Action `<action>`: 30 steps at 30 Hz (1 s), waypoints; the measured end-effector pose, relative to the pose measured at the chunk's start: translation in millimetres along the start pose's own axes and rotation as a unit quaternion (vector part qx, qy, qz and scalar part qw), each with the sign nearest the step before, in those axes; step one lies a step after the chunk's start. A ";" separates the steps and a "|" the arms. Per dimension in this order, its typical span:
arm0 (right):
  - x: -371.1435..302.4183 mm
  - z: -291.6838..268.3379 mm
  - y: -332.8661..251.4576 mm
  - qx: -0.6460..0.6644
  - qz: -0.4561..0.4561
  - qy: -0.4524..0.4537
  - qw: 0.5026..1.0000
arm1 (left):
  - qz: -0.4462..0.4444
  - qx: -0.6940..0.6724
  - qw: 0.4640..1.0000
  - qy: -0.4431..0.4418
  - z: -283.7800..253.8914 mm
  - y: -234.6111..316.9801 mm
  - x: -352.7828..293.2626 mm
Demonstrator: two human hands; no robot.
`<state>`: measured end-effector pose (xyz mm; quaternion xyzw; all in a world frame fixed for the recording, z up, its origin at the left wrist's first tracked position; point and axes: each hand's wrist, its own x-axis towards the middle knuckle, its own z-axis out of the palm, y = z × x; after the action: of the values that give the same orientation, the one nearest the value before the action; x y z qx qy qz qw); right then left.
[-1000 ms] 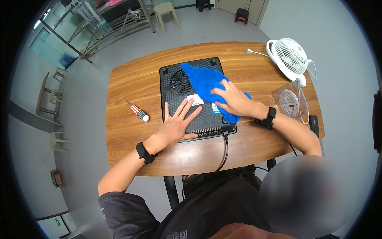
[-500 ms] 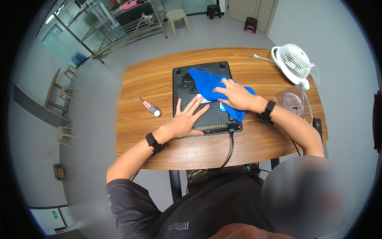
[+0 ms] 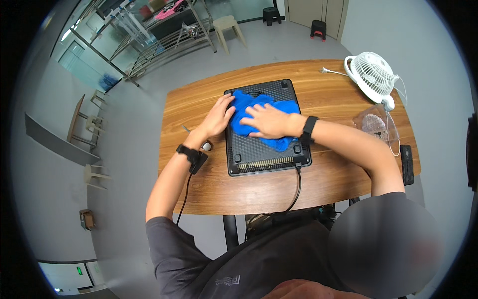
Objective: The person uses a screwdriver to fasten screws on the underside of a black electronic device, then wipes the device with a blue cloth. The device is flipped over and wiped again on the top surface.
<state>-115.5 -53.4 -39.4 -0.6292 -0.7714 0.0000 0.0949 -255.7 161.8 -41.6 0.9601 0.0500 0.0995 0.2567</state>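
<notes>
A flat black appliance, which looks like an induction cooker, lies bottom up on the table, its feet and vents showing. A crumpled blue cloth covers much of its middle and partly hides the round fan grille. My right hand presses the cloth down from above, fingers bent over it and somewhat apart. At the appliance's left edge is my left hand, fingers extended and thumb apart, fingertips touching the edge beside the cloth. Under my left wrist, a screwdriver is mostly hidden; its pale handle end shows.
A black cord runs from the appliance over the table's front edge. On the right of the wooden table are a white fan with its plug, a clear plastic piece and a black oblong object.
My left hand has gone from lying flat on the appliance to its left edge, over the screwdriver. My right hand and the cloth have shifted left across the appliance.
</notes>
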 end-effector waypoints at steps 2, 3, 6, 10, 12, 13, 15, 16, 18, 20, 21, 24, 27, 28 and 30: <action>12.7 0.2 -16.5 0.005 -0.040 -0.019 0.999 | 0.006 0.013 1.000 -0.019 2.3 -8.4 25.0; 18.4 1.9 -26.9 0.018 -0.065 -0.033 0.997 | 0.006 0.020 0.999 -0.030 4.0 -13.6 34.3; 23.9 14.7 -51.6 0.006 -0.131 -0.005 0.991 | -0.028 0.039 0.991 -0.122 8.9 -5.0 49.7; 19.7 16.6 -52.4 0.027 -0.155 0.005 0.988 | -0.110 0.115 0.962 -0.224 28.4 15.9 53.5; 14.9 15.7 -52.8 0.027 -0.161 0.014 0.986 | -0.095 0.132 0.962 -0.221 37.1 12.7 48.4; 11.4 15.0 -53.1 0.021 -0.163 0.020 0.986 | -0.097 0.130 0.961 -0.225 37.2 8.3 47.9; 0.8 11.0 -56.4 0.024 -0.164 0.018 0.986 | -0.100 0.126 0.959 -0.233 35.9 11.5 44.2; -5.3 6.5 -55.6 0.031 -0.164 0.011 0.986 | -0.108 0.112 0.956 -0.248 34.8 13.1 44.9; -15.3 -4.4 -55.2 0.057 -0.160 -0.011 0.985 | -0.114 0.088 0.949 -0.279 24.4 24.1 47.5; -24.4 -8.8 -52.6 0.075 -0.159 -0.035 0.984 | -0.102 0.097 0.946 -0.293 23.4 29.4 45.1; -27.8 -10.4 -50.8 0.082 -0.158 -0.045 0.983 | -0.095 0.092 0.947 -0.291 24.2 27.0 44.1; -28.8 -6.9 -52.3 0.105 -0.156 -0.024 0.982 | -0.081 0.080 0.953 -0.279 30.2 19.2 44.3; -16.4 -1.3 -75.7 0.093 -0.162 0.002 0.982 | -0.083 0.097 0.952 -0.277 31.8 15.1 44.0; -11.9 5.4 -84.8 0.079 -0.180 0.006 0.980 | -0.086 0.112 0.951 -0.276 33.1 15.6 44.1; -4.2 18.0 -97.0 0.018 -0.220 0.018 0.975 | -0.080 0.109 0.951 -0.279 32.0 14.2 44.6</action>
<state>-211.5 -75.5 -46.1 -0.4425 -0.8888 -0.0178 0.1177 -204.6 140.6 -54.2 0.9646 0.0635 -0.1989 0.1608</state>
